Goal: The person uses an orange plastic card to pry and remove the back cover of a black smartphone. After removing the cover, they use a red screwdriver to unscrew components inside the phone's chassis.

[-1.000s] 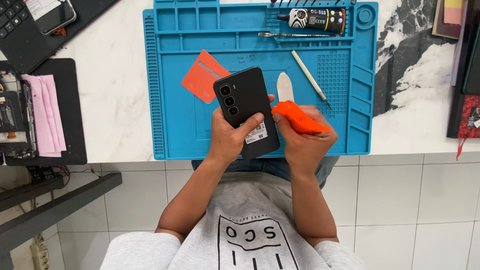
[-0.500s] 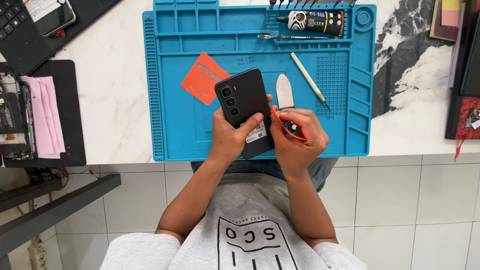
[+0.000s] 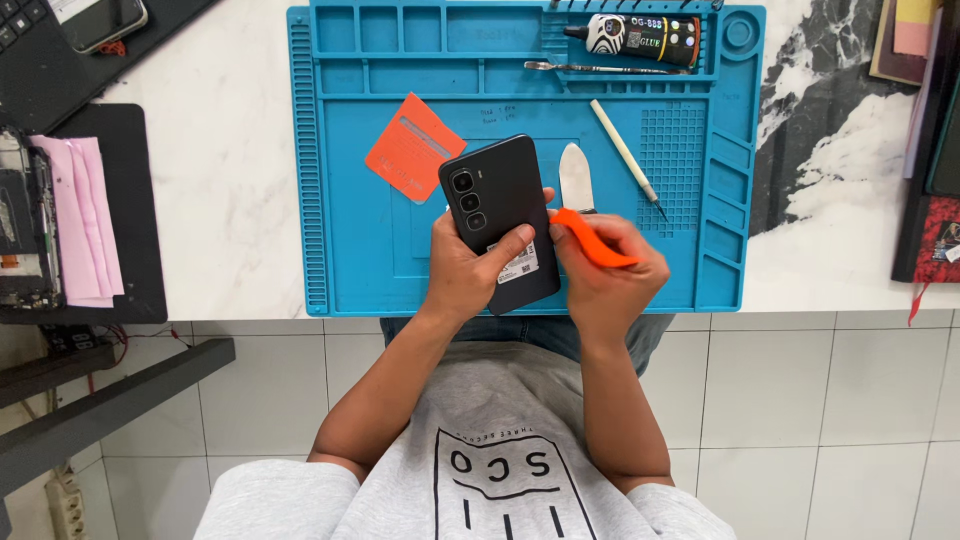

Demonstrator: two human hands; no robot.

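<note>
My left hand grips a black smartphone from below, its back with three camera lenses facing up, over the blue work mat. My right hand pinches a thin orange plastic card whose tip touches the phone's right edge. A white sticker shows near the phone's lower end, partly under my left thumb. A second orange card lies flat on the mat to the left of the phone.
On the mat lie a metal spudger blade, a white thin tool, metal tweezers and a black glue tube. A dark tray with pink strips sits left. Books stand at right.
My right hand turned the orange card from lying across my fingers to pointing up-left against the phone's right edge. The phone and left hand barely moved.
</note>
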